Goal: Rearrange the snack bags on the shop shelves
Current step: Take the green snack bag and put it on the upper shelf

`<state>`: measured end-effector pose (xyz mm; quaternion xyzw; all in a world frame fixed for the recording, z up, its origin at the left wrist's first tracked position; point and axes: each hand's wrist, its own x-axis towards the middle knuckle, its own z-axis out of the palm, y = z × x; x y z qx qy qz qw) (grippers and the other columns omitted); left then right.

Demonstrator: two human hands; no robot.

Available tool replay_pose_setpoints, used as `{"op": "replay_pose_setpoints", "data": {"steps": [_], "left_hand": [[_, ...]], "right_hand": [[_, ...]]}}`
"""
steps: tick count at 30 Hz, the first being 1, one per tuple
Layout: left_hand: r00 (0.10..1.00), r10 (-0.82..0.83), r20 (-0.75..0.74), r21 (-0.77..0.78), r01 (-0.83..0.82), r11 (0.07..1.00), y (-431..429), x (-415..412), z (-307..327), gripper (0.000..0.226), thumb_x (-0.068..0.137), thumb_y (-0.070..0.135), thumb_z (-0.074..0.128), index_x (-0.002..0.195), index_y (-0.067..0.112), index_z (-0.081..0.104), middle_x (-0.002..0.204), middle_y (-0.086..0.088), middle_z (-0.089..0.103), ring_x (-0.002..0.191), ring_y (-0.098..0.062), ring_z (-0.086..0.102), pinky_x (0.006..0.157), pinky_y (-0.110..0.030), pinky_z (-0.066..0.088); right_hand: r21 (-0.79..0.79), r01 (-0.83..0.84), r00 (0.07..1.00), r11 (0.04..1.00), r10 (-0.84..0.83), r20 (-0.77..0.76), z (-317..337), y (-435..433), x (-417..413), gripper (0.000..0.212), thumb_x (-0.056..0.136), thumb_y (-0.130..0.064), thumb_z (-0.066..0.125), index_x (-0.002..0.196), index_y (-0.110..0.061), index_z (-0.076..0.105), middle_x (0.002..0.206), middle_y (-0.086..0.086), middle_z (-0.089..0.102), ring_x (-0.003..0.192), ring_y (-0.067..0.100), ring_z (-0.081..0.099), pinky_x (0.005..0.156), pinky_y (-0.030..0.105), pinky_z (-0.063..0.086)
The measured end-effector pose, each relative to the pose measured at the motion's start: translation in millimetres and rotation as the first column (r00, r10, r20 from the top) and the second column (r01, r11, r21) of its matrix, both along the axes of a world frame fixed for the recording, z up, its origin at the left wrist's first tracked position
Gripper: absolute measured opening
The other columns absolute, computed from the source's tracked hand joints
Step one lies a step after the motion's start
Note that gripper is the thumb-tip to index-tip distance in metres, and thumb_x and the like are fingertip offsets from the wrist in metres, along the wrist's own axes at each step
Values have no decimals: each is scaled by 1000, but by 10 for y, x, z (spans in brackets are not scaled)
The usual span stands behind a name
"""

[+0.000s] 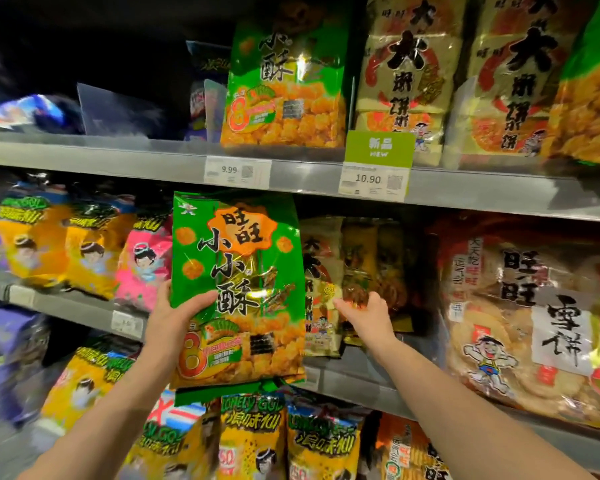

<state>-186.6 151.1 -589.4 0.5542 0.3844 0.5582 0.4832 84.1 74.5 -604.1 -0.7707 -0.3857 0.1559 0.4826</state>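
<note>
While the left hand (179, 318) grips the green bag (236, 271) aside, the right hand (368, 315) reaches open toward the brown bags (364, 265), probably clearing room.

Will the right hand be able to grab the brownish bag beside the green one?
Probably yes: the right hand is open right in front of the brownish bag, nothing between them. The left hand holds the green bag off to the side.
</note>
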Motion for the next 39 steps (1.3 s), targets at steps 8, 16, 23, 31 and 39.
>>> {"op": "replay_pose_setpoints", "data": {"steps": [8,16,23,31,39], "left_hand": [[999,-39,16,31,38,999,91,-96,-56,80,43,55,79,115,37,51,114,1,64,104,-26,62,91,-53,48],[998,7,-63,64,-3,998,38,-63,-12,74,48,51,71,115,33,44,105,7,59,99,-21,56,86,-39,44],[997,8,-78,79,-2,997,-101,48,52,59,78,17,71,126,25,38,93,20,47,81,-3,47,78,-27,37],[988,-53,-144,-36,48,998,-364,82,169,68,56,41,77,113,25,45,100,5,61,88,-12,60,68,-27,46],[967,-89,-240,-234,31,972,-759,-116,682,86,50,52,76,125,38,37,111,12,59,100,-17,59,89,-38,47]], "right_hand": [[36,-92,982,995,97,-162,69,184,-222,104,77,-46,71,149,-9,7,154,13,24,139,29,29,109,42,30],[110,26,966,994,3,-257,164,250,-300,82,69,-42,79,134,-9,40,131,10,55,117,27,53,100,43,44],[135,61,996,989,-51,-77,348,-2,-240,78,65,-49,78,127,-13,47,120,5,61,109,26,58,91,43,50],[100,12,996,995,-20,85,535,-329,-214,40,75,-41,74,97,-22,45,94,-5,58,90,18,58,76,35,48],[-129,71,997,989,-69,20,1075,-711,-645,53,76,-46,71,115,-17,48,108,4,59,110,29,57,82,35,44]]}}
